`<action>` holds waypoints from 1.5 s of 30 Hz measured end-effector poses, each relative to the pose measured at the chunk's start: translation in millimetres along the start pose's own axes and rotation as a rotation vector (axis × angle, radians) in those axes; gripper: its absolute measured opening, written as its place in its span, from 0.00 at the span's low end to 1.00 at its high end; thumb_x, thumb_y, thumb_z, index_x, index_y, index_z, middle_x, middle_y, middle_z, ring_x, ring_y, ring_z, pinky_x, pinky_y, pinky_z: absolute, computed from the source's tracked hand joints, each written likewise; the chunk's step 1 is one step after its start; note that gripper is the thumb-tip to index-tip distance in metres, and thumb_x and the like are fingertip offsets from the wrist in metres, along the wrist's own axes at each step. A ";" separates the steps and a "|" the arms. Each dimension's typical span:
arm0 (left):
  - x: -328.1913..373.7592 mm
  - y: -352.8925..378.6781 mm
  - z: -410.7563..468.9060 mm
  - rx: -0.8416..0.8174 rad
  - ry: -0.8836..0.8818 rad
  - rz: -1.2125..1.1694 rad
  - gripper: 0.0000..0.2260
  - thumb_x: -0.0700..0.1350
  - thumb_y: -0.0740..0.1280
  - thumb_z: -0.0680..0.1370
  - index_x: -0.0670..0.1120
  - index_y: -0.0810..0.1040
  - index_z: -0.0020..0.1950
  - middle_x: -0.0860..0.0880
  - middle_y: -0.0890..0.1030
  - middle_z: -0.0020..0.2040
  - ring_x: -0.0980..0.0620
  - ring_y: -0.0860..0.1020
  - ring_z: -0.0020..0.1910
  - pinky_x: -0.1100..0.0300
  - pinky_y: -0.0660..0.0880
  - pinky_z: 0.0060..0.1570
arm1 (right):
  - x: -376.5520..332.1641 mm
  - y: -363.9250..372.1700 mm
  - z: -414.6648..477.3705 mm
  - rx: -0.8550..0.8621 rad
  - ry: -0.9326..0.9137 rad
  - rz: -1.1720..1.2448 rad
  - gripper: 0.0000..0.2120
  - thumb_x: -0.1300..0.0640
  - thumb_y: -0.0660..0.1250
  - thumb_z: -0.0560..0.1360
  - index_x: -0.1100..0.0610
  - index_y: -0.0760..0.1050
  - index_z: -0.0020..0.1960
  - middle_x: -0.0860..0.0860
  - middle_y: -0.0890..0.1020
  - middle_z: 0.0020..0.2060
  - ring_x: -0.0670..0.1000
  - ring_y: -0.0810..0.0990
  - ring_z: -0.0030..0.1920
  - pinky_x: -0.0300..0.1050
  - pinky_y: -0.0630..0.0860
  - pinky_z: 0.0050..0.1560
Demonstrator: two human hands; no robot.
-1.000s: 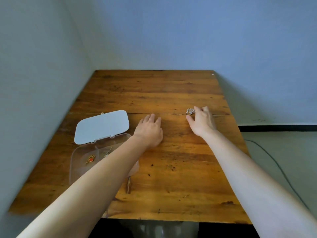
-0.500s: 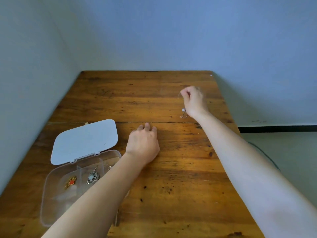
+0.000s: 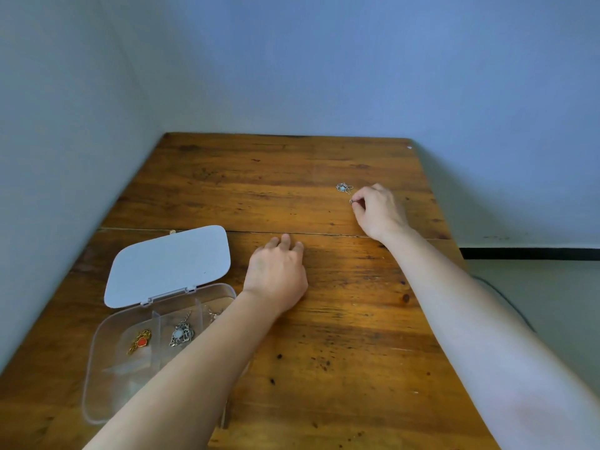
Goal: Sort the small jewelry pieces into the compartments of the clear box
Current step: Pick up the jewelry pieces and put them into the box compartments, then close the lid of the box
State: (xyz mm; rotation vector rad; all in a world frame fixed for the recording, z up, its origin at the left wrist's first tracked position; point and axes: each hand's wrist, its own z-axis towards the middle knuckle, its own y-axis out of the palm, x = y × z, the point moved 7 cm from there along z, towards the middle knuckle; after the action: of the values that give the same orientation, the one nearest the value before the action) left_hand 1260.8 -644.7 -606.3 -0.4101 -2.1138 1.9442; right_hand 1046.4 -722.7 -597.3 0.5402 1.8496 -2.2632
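A silver pendant (image 3: 343, 188) with a pale stone lies on the wooden table (image 3: 292, 190) at the far right. My right hand (image 3: 378, 211) sits just right of it, its fingertips pinched on a small silver piece (image 3: 351, 201) at the pendant's near end. My left hand (image 3: 277, 274) rests palm down on the table, holding nothing. The clear box (image 3: 107, 329) stands open at the near left, its white lid (image 3: 168, 264) folded back. One compartment holds a gold piece with a red stone (image 3: 140, 342), the one beside it a silver pendant (image 3: 181, 334). My left forearm hides the box's right side.
Blue-grey walls close in on the left and behind the table. The table's right edge drops to a pale floor with a dark cable (image 3: 506, 300) on it.
My right hand had lifted a silver piece off the table; now it is lower and further right, pinching at the pendant on the tabletop. My left hand stays flat.
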 end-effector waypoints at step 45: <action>-229.1 -46.1 -203.9 0.785 -0.532 -1.041 0.13 0.51 0.66 0.80 0.48 0.83 0.60 0.55 0.84 0.51 0.62 0.80 0.48 0.62 0.76 0.50 | -185.5 59.4 -216.3 -0.188 0.108 0.597 0.23 0.45 0.51 0.85 0.53 0.74 0.71 0.54 0.76 0.63 0.56 0.71 0.66 0.56 0.66 0.69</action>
State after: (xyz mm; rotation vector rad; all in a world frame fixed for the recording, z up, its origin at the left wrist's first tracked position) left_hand 1545.8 -541.9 -539.9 1.1909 -1.0919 1.9941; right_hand 1274.7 -543.4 -616.8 1.0329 1.6315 -1.6802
